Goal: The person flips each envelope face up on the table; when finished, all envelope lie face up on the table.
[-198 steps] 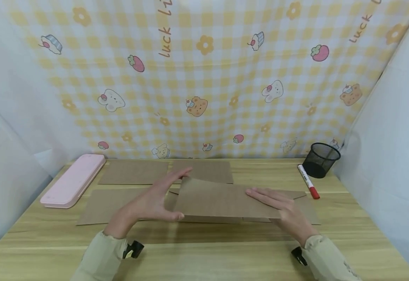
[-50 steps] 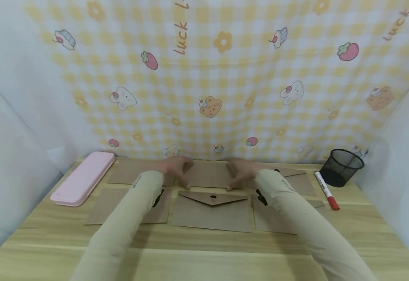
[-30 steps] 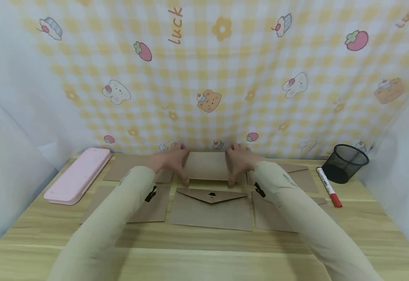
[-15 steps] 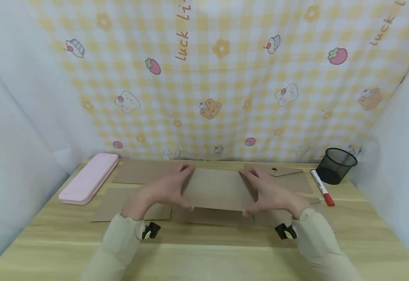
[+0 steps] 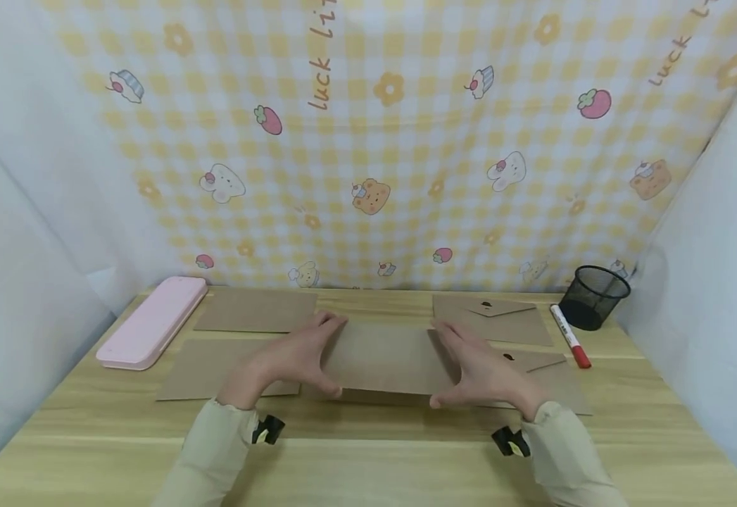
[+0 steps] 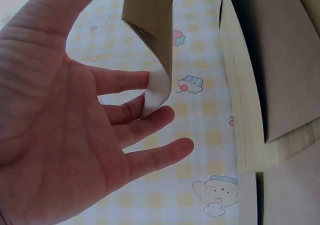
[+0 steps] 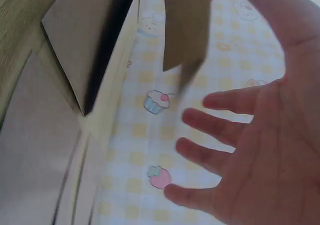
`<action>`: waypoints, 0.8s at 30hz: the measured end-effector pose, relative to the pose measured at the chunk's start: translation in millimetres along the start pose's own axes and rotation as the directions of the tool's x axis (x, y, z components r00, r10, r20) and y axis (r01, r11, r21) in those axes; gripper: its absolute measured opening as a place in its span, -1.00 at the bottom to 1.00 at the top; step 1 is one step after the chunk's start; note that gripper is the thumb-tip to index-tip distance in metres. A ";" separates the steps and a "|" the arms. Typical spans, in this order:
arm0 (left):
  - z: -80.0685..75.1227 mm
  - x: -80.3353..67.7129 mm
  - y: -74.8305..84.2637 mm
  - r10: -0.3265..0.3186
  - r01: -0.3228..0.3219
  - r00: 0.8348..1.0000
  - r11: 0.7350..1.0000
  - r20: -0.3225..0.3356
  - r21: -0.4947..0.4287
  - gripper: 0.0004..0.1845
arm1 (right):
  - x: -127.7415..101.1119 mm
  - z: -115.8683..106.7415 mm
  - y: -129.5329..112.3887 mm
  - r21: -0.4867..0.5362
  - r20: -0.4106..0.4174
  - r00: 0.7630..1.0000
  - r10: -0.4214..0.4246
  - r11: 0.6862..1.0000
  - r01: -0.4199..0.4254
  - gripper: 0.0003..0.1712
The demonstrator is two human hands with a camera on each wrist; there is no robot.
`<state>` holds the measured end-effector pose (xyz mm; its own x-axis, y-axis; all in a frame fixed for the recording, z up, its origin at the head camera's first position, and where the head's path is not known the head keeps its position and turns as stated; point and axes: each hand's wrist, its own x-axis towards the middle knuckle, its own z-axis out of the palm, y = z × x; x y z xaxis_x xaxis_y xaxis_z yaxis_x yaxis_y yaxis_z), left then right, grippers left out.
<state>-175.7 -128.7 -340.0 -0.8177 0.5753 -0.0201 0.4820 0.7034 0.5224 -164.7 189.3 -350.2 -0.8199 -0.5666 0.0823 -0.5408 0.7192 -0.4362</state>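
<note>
In the head view a brown kraft envelope [image 5: 383,358] is held level above the table, plain side up. My left hand [image 5: 288,360] grips its left end, thumb at the near edge and fingers at the far edge. My right hand [image 5: 485,367] grips the right end the same way. In the left wrist view, a bent part of the envelope [image 6: 150,15] touches the fingertips of the left hand [image 6: 65,115]. In the right wrist view, several fingers of the right hand [image 7: 265,150] stand spread apart from the envelope [image 7: 187,25].
Envelopes lie at the back left [image 5: 254,310], front left [image 5: 216,370], back right [image 5: 501,327] and front right [image 5: 552,384]. A pink case [image 5: 153,320] stands left. At the right are a red-capped marker [image 5: 569,334] and a black mesh cup [image 5: 593,299]. A checked curtain [image 5: 381,141] hangs behind.
Both hands have lifted the middle envelope from the back row and drawn it towards the body, over the front row. Since the oldest frame, an envelope has come to lie at the back right.
</note>
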 end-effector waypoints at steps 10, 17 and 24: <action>-22.7 -9.6 -17.5 -0.046 0.046 0.995 0.999 -0.090 -0.012 0.20 | -22.8 -23.0 16.0 -0.057 -0.219 0.963 -0.158 0.987 0.149 -0.58; -29.8 -13.3 -25.1 -0.046 0.043 0.997 0.998 -0.067 -0.042 0.20 | -9.0 3.2 16.4 -0.222 -0.174 0.944 -0.282 0.945 0.241 -0.49; -27.6 -11.5 -15.0 -0.008 0.009 1.000 0.997 0.012 -0.073 0.20 | -0.1 20.6 9.2 -0.313 -0.207 0.920 -0.333 0.913 0.261 -0.63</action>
<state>-182.2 -157.4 -324.0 -0.8179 0.5744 -0.0343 0.4505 0.6763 0.5827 -165.8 187.6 -372.7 -0.6127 -0.6779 0.4064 -0.7666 0.6348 -0.0968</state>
